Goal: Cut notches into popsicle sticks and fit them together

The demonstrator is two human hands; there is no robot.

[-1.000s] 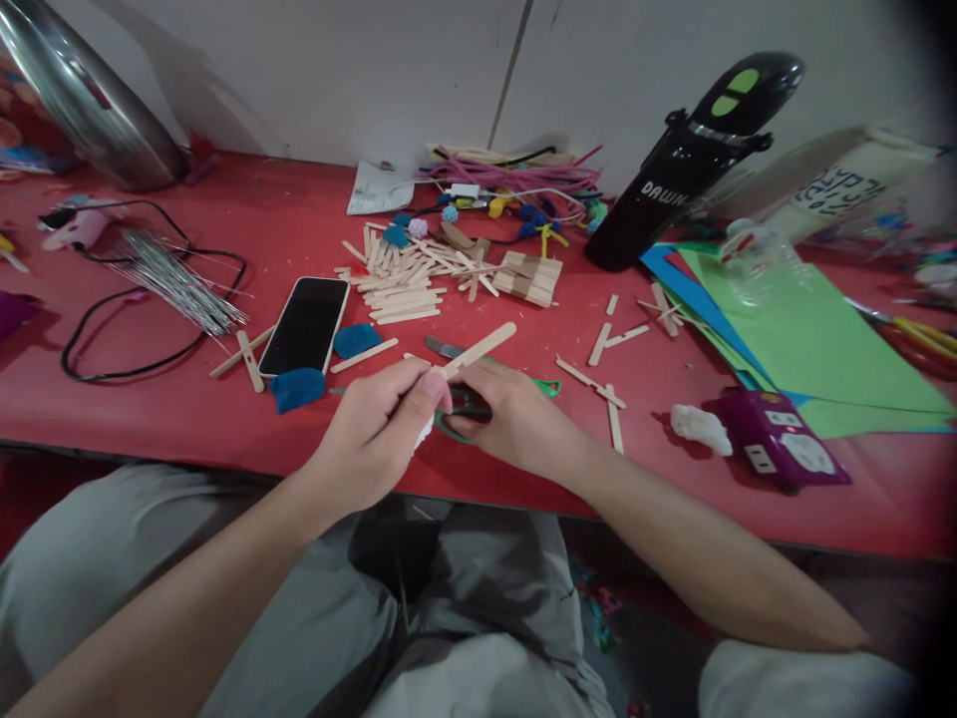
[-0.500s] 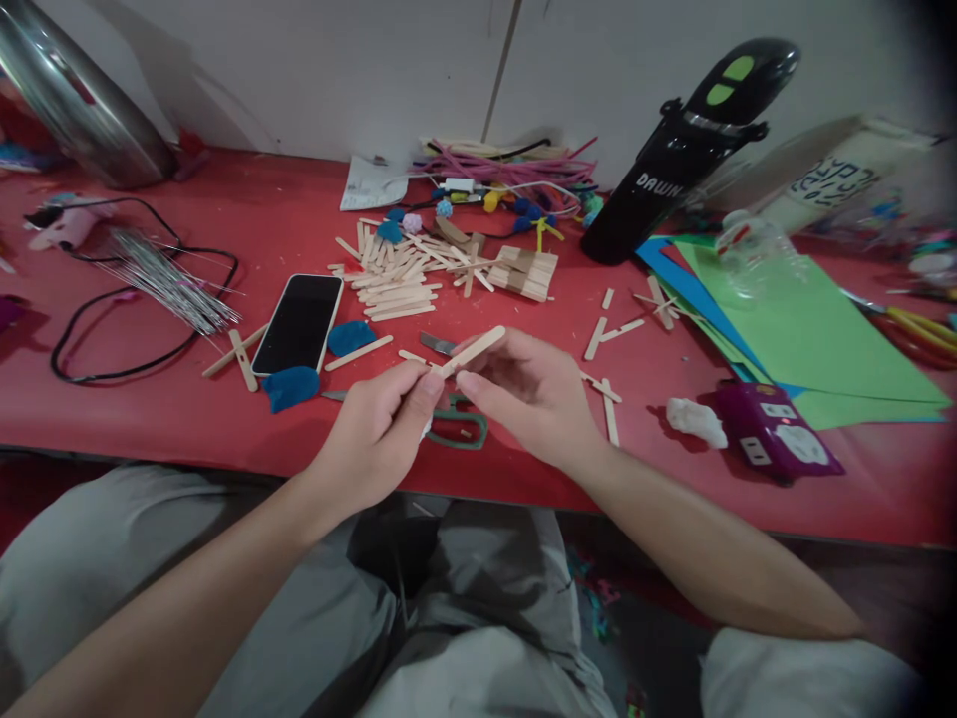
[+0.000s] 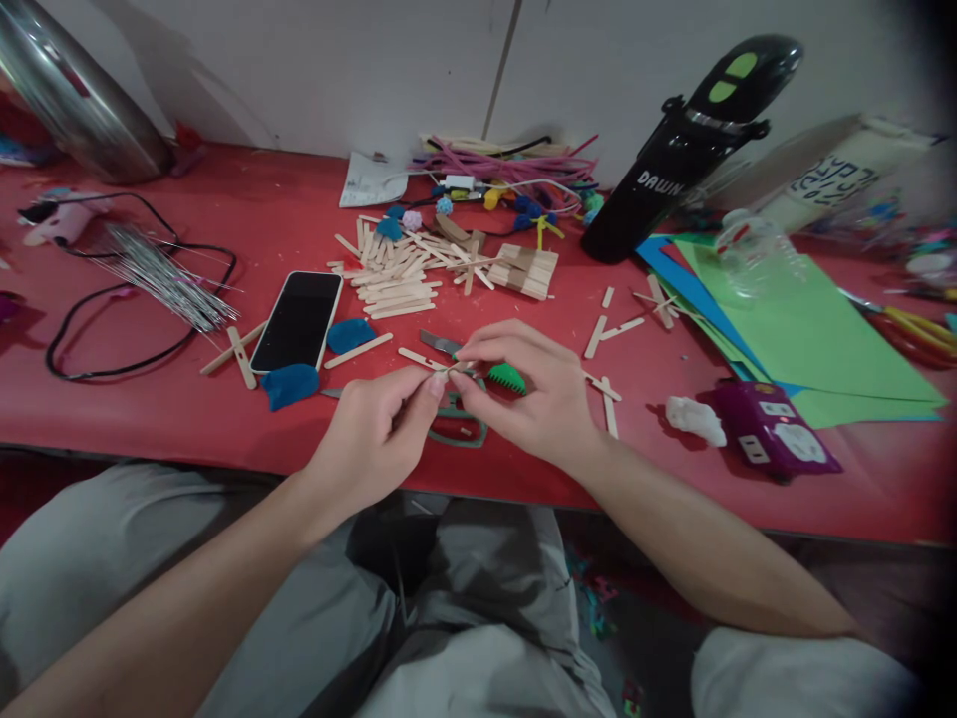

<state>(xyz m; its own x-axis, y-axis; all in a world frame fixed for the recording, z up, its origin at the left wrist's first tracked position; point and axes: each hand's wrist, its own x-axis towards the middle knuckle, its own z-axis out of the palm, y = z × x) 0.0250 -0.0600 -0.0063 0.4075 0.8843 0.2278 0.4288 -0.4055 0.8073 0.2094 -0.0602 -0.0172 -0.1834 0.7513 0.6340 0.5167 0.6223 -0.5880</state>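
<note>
One stick (image 3: 447, 368) is pinched between the left hand (image 3: 374, 439) and the right hand (image 3: 534, 394), just above one pair of scissors (image 3: 458, 431) on the table (image 3: 284, 214), near one phone (image 3: 299, 321) and two blue lumps (image 3: 291, 385).

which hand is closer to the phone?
Left. The left hand sits down and right of the phone, not touching it. The right hand is farther right, past the left's fingertips. Both pinch one wooden stick between them.
</note>
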